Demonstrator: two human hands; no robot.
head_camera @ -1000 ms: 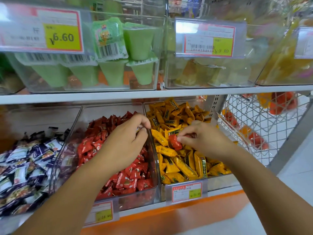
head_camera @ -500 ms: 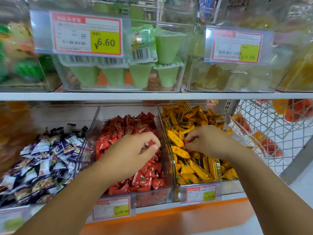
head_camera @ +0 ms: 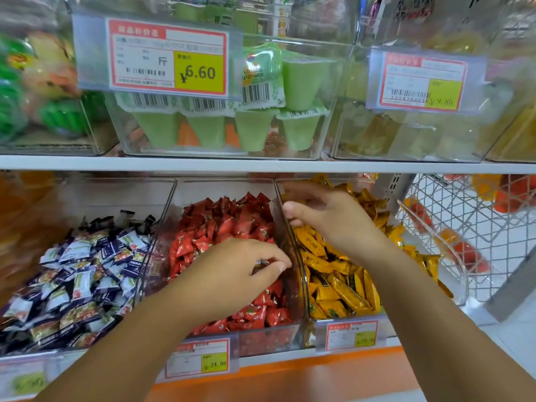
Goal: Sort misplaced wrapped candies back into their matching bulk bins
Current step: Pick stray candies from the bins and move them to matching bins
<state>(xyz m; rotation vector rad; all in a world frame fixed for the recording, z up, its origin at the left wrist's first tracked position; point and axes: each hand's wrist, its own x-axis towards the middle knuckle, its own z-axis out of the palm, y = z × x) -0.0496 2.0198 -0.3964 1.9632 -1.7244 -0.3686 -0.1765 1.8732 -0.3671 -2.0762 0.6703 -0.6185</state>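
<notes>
Three clear bins sat side by side on the lower shelf: L bin (head_camera: 116, 192) w/ purple-white candies (head_camera: 87, 280), mid bin (head_camera: 203, 187) w/ red candies (head_camera: 232, 224), R bin (head_camera: 461, 274) w/ yellow candies (head_camera: 342, 288). L hand (head_camera: 240, 274) hung low over the front of the red pile, palm down, fingers curled and thumb drawn in toward the fingertips. Something dark and shiny showed btwn them, but I couldn't tell if it was pinched or just part of the pile below. R hand (head_camera: 330, 219) was over the back of the R bin, right at the clear wall shared w/ the mid bin, fingers loosely spread and blurred. Hands were apart, the R one further back. A price tag (head_camera: 203, 362) reading 24.90 hung on the mid bin's front. Above, the top shelf (head_camera: 261, 164) held green jelly cups (head_camera: 255, 132) behind a 6.60 tag (head_camera: 168, 55). A wire basket (head_camera: 478, 227) stood to the R of the bins.
</notes>
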